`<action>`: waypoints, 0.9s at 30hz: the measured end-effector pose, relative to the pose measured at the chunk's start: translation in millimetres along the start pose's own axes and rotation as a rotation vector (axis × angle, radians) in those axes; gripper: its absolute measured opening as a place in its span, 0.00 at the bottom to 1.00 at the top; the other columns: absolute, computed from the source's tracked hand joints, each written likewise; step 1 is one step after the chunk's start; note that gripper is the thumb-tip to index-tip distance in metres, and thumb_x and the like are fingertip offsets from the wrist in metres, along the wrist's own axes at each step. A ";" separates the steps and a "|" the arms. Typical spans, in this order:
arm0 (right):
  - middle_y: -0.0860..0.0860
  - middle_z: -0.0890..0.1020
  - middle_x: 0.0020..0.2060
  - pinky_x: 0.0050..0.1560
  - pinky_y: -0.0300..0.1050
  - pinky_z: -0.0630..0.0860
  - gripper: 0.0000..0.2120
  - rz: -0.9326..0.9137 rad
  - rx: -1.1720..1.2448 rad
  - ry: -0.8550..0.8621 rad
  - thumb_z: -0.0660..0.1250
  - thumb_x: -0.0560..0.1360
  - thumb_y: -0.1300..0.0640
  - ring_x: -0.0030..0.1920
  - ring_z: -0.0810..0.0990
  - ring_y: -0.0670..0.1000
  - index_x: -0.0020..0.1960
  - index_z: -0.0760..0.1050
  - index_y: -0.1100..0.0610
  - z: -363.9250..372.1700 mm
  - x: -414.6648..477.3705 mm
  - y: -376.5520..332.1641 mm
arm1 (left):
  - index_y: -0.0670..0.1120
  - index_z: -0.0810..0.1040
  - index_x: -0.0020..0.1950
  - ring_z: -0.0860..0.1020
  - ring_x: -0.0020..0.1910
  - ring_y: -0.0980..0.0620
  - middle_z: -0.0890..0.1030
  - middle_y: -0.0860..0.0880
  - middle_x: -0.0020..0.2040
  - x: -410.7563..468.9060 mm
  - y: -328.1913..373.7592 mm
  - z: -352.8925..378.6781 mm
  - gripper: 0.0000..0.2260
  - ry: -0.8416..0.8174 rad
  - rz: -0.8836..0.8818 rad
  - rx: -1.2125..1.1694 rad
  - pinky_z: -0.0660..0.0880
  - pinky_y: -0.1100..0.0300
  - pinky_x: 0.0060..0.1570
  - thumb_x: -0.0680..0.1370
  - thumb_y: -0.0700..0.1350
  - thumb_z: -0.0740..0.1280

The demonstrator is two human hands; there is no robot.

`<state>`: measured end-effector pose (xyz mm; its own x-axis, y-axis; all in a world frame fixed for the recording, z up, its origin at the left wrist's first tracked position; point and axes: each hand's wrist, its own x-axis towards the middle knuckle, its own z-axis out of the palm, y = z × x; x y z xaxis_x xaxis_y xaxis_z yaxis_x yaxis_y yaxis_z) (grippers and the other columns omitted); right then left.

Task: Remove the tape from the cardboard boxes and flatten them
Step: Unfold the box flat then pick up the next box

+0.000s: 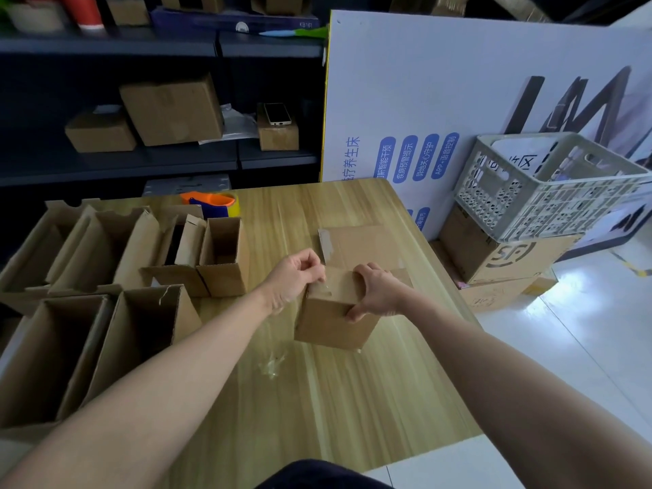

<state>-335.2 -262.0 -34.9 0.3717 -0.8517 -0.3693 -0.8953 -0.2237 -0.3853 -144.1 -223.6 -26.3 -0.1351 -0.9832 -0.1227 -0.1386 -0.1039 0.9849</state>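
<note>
A small cardboard box (331, 322) stands on the wooden table (352, 400), near its middle. My right hand (375, 292) grips the box's top and front edge, thumb on the front face. My left hand (294, 278) pinches a strip of clear tape (326, 285) at the box's top left edge; more clear tape (278, 342) trails down to a crumpled end on the table. Just behind the box lies a flattened piece of cardboard (360, 243) with a tape strip on its left edge.
Several open empty boxes (141, 322) crowd the table's left side. An orange and blue tape dispenser (211, 202) sits behind them. Right of the table, a grey plastic crate (550, 185) rests on stacked boxes on the floor. Dark shelves with boxes stand behind.
</note>
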 end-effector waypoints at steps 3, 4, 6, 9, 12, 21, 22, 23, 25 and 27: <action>0.49 0.67 0.54 0.52 0.48 0.69 0.44 0.012 0.031 0.025 0.78 0.59 0.45 0.55 0.65 0.53 0.68 0.62 0.53 3.7 3.5 1.1 | 0.45 0.65 0.35 0.68 0.38 0.50 0.67 0.47 0.33 2.2 4.6 -0.7 0.14 0.094 -0.058 -0.220 0.68 0.56 0.49 0.75 0.34 0.67; 0.49 0.67 0.54 0.53 0.49 0.69 0.44 0.034 0.045 0.032 0.78 0.59 0.46 0.56 0.65 0.53 0.69 0.61 0.53 4.2 4.2 4.7 | 0.45 0.64 0.34 0.68 0.39 0.49 0.66 0.46 0.33 3.4 5.0 -3.5 0.16 0.144 -0.088 -0.334 0.68 0.52 0.52 0.75 0.32 0.66; 0.49 0.68 0.55 0.57 0.51 0.68 0.45 0.094 0.068 0.044 0.77 0.61 0.47 0.60 0.64 0.54 0.71 0.58 0.53 6.2 2.6 16.9 | 0.46 0.63 0.34 0.71 0.38 0.48 0.68 0.45 0.34 5.0 4.8 -11.9 0.17 0.218 -0.134 -0.569 0.72 0.43 0.55 0.74 0.29 0.64; 0.53 0.69 0.64 0.67 0.58 0.60 0.48 0.133 0.046 0.014 0.77 0.62 0.48 0.68 0.59 0.58 0.74 0.53 0.53 13.9 0.2 31.5 | 0.44 0.65 0.36 0.78 0.34 0.49 0.71 0.42 0.34 6.8 6.7 -15.4 0.14 0.246 -0.136 -0.778 0.81 0.47 0.43 0.75 0.28 0.62; 0.51 0.61 0.71 0.72 0.61 0.53 0.57 0.033 0.169 -0.010 0.78 0.60 0.51 0.73 0.53 0.58 0.76 0.44 0.50 20.9 2.1 19.6 | 0.43 0.66 0.39 0.79 0.38 0.46 0.72 0.41 0.36 8.8 7.0 -0.8 0.12 0.265 -0.190 -0.823 0.82 0.49 0.38 0.76 0.29 0.62; 0.52 0.67 0.64 0.62 0.49 0.72 0.49 -0.110 0.310 0.061 0.80 0.61 0.56 0.64 0.68 0.55 0.73 0.54 0.53 19.0 1.4 6.3 | 0.42 0.68 0.41 0.75 0.36 0.48 0.74 0.42 0.38 8.7 -20.9 8.5 0.11 0.305 -0.292 -0.583 0.79 0.57 0.37 0.75 0.26 0.62; 0.52 0.68 0.64 0.61 0.48 0.73 0.47 -0.100 0.296 0.038 0.79 0.63 0.57 0.63 0.71 0.55 0.73 0.54 0.53 20.9 -0.2 8.8 | 0.42 0.68 0.42 0.75 0.35 0.48 0.75 0.42 0.38 7.6 -24.2 5.7 0.11 0.293 -0.294 -0.491 0.77 0.57 0.38 0.75 0.27 0.63; 0.52 0.68 0.65 0.60 0.49 0.74 0.48 -0.090 0.270 -0.005 0.78 0.64 0.58 0.63 0.71 0.56 0.74 0.52 0.51 23.8 -1.0 11.2 | 0.42 0.69 0.42 0.75 0.35 0.49 0.75 0.43 0.39 6.3 -27.3 3.7 0.11 0.275 -0.297 -0.406 0.76 0.57 0.39 0.75 0.27 0.63; 0.52 0.63 0.70 0.66 0.57 0.69 0.53 -0.076 0.167 -0.084 0.79 0.64 0.55 0.68 0.65 0.58 0.76 0.46 0.47 33.6 -2.5 15.1 | 0.41 0.70 0.44 0.76 0.34 0.48 0.75 0.43 0.40 3.8 -34.5 3.1 0.09 0.243 -0.316 -0.279 0.77 0.57 0.40 0.75 0.27 0.63; 0.50 0.58 0.73 0.71 0.58 0.61 0.55 -0.093 0.080 -0.081 0.78 0.63 0.49 0.72 0.55 0.57 0.77 0.44 0.47 42.1 -3.6 12.5 | 0.40 0.71 0.46 0.78 0.36 0.48 0.75 0.43 0.41 3.8 -40.4 6.7 0.08 0.229 -0.321 -0.223 0.78 0.58 0.43 0.75 0.28 0.63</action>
<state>-337.3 -241.8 -73.9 0.4740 -0.7871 -0.3947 -0.8346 -0.2587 -0.4862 -145.5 -222.1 -67.4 0.1046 -0.9012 -0.4205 0.0800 -0.4138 0.9068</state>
